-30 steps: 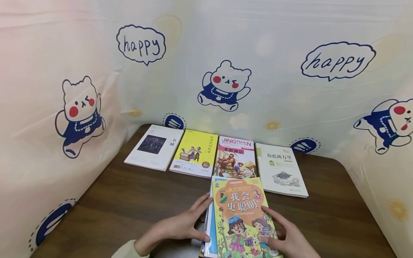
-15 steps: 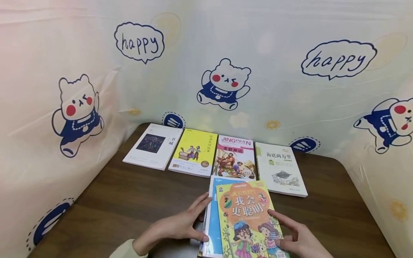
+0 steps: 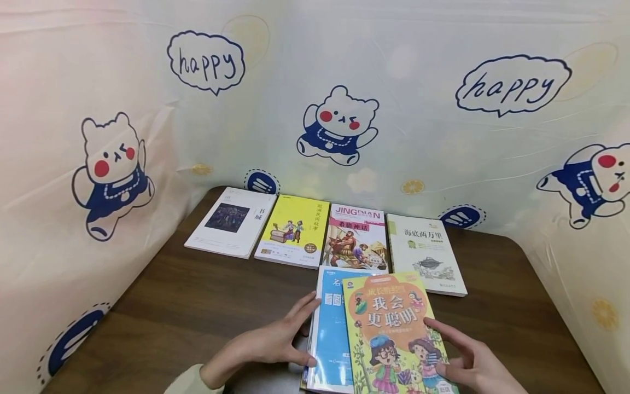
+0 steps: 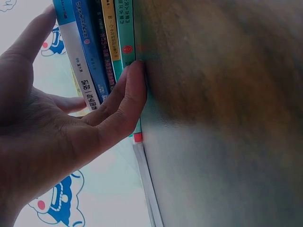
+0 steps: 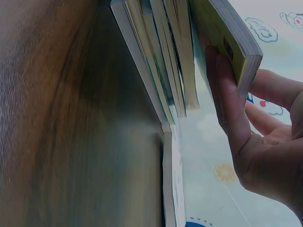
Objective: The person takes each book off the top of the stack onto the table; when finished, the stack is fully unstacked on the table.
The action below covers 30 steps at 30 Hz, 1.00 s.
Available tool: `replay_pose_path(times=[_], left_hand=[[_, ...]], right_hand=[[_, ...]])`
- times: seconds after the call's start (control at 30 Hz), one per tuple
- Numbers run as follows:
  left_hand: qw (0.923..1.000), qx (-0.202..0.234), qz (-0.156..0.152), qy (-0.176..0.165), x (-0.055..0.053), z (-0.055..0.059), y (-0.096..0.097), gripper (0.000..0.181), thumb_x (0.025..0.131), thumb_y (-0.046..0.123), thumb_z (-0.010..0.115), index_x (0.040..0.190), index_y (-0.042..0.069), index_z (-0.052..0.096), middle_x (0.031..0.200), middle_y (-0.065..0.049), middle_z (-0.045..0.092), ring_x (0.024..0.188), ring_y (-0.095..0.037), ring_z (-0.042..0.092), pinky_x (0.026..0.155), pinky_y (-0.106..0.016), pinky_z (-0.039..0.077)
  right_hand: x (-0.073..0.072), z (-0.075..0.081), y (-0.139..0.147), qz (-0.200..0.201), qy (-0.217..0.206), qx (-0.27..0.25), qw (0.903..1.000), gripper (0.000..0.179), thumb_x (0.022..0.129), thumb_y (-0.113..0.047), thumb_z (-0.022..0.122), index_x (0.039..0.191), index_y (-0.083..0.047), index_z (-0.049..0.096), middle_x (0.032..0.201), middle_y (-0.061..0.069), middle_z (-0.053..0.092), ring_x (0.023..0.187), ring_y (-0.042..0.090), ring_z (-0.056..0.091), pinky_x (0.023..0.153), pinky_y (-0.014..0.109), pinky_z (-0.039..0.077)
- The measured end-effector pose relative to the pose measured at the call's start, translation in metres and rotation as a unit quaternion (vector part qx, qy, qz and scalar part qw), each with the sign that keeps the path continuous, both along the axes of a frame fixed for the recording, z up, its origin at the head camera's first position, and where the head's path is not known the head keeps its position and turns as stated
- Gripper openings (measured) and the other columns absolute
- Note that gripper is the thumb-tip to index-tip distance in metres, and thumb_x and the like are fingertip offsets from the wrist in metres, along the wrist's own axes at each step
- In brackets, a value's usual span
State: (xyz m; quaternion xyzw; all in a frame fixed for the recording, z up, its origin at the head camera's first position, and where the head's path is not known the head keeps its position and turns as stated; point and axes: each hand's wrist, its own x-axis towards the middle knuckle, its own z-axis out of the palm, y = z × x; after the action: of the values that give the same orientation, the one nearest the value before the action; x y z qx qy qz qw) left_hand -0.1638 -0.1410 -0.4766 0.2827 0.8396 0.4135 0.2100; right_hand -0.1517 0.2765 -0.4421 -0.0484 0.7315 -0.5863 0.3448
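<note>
1. Right hand: I've got the yellow-green picture book pinched at its right edge, some fingers underneath against the back cover, others on the front side.
2. The picture book sits above the stack, off to its right, face up and leaning a little; the right wrist view shows a gap opening between its back and the books below.
3. Left hand: fingers spread and gently bent, braced along the spines on the stack's left side, with no book lifted in it.
4. Top of that stack is a blue book, half covered by the picture book. A green spine is lowest, right down on the bench.
5. Beyond, a row of four lies flat, left to right: white book, yellow book, pink-and-white book, pale green book. The stack is just in front of the pink-and-white one.
6. Behind it all, printed bears and "happy" bubbles on the cloth.
</note>
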Motion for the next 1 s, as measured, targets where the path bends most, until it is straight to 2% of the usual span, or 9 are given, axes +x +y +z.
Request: replay_pose_path(times=[0.1, 0.17, 0.33, 0.47, 0.6, 0.7, 0.87, 0.93, 1.0], left_hand=[[1.0, -0.003, 0.001, 0.001, 0.0, 0.0, 0.0, 0.104, 0.082, 0.047, 0.073, 0.156, 0.017, 0.006, 0.16, -0.014, -0.004, 0.133, -0.036, 0.033, 0.097, -0.035, 0.044], [1.0, -0.005, 0.002, 0.001, 0.0, -0.001, 0.0, 0.103, 0.082, 0.047, 0.073, 0.156, 0.017, 0.007, 0.16, -0.014, -0.004, 0.134, -0.036, 0.032, 0.097, -0.036, 0.044], [1.0, -0.004, 0.002, -0.003, 0.0, -0.001, -0.001, 0.103, 0.083, 0.047, 0.073, 0.156, 0.017, 0.006, 0.16, -0.013, -0.005, 0.137, -0.037, 0.026, 0.1, -0.039, 0.042], [1.0, -0.002, 0.0, -0.003, 0.0, -0.001, -0.001, 0.104, 0.082, 0.046, 0.073, 0.156, 0.016, 0.006, 0.16, -0.013, -0.005, 0.139, -0.037, 0.022, 0.102, -0.042, 0.04], [1.0, -0.001, 0.0, -0.007, 0.0, 0.0, -0.001, 0.104, 0.083, 0.046, 0.073, 0.156, 0.016, 0.005, 0.16, -0.013, -0.006, 0.139, -0.038, 0.021, 0.102, -0.043, 0.04], [1.0, 0.001, 0.001, -0.009, 0.0, 0.0, -0.001, 0.104, 0.083, 0.045, 0.073, 0.156, 0.016, 0.005, 0.16, -0.013, -0.006, 0.139, -0.037, 0.021, 0.103, -0.043, 0.039], [1.0, 0.001, 0.001, -0.009, -0.001, -0.001, -0.001, 0.104, 0.083, 0.045, 0.073, 0.156, 0.015, 0.005, 0.16, -0.013, -0.006, 0.14, -0.037, 0.02, 0.104, -0.043, 0.038], [1.0, 0.001, 0.0, -0.01, -0.001, -0.001, -0.001, 0.104, 0.083, 0.045, 0.073, 0.156, 0.015, 0.005, 0.16, -0.013, -0.006, 0.139, -0.036, 0.022, 0.104, -0.042, 0.038], [1.0, 0.002, -0.001, -0.008, -0.001, -0.001, 0.0, 0.104, 0.083, 0.045, 0.073, 0.156, 0.015, 0.006, 0.16, -0.013, -0.006, 0.139, -0.036, 0.023, 0.103, -0.041, 0.039]], right_hand=[[0.0, 0.002, 0.006, -0.013, -0.023, -0.02, 0.9994, 0.072, 0.092, -0.011, 0.062, 0.153, -0.029, 0.027, 0.141, 0.018, 0.042, 0.096, 0.04, 0.064, 0.082, 0.041, 0.054], [0.0, 0.003, 0.01, -0.019, -0.029, -0.022, 0.9992, 0.072, 0.092, -0.012, 0.062, 0.152, -0.03, 0.027, 0.141, 0.017, 0.043, 0.098, 0.041, 0.063, 0.084, 0.043, 0.053], [-0.001, 0.008, 0.02, -0.028, -0.017, -0.002, 0.9995, 0.071, 0.093, -0.014, 0.062, 0.151, -0.034, 0.028, 0.137, 0.016, 0.047, 0.098, 0.04, 0.064, 0.083, 0.042, 0.054], [-0.001, 0.013, 0.029, -0.042, -0.019, 0.01, 0.9989, 0.069, 0.094, -0.016, 0.061, 0.147, -0.047, 0.03, 0.131, 0.015, 0.054, 0.099, 0.04, 0.064, 0.083, 0.044, 0.053], [-0.001, 0.018, 0.037, -0.067, -0.009, 0.054, 0.9963, 0.069, 0.095, -0.021, 0.061, 0.147, -0.051, 0.027, 0.132, 0.019, 0.052, 0.098, 0.037, 0.065, 0.082, 0.044, 0.054], [-0.003, 0.024, 0.042, -0.097, 0.01, 0.124, 0.9875, 0.078, 0.092, -0.029, 0.064, 0.153, -0.042, 0.017, 0.138, 0.025, 0.043, 0.092, 0.033, 0.065, 0.08, 0.043, 0.054], [-0.011, 0.031, 0.048, -0.129, 0.047, 0.24, 0.961, 0.094, 0.086, -0.042, 0.069, 0.156, -0.026, 0.008, 0.143, 0.031, 0.033, 0.089, 0.024, 0.061, 0.077, 0.039, 0.052], [-0.014, 0.033, 0.053, -0.13, 0.063, 0.268, 0.9526, 0.096, 0.086, -0.045, 0.068, 0.156, -0.022, 0.006, 0.141, 0.033, 0.033, 0.09, 0.022, 0.06, 0.076, 0.037, 0.051], [-0.017, 0.034, 0.058, -0.135, 0.071, 0.275, 0.9492, 0.097, 0.088, -0.046, 0.066, 0.156, -0.02, 0.003, 0.142, 0.034, 0.03, 0.091, 0.022, 0.06, 0.075, 0.036, 0.051]])
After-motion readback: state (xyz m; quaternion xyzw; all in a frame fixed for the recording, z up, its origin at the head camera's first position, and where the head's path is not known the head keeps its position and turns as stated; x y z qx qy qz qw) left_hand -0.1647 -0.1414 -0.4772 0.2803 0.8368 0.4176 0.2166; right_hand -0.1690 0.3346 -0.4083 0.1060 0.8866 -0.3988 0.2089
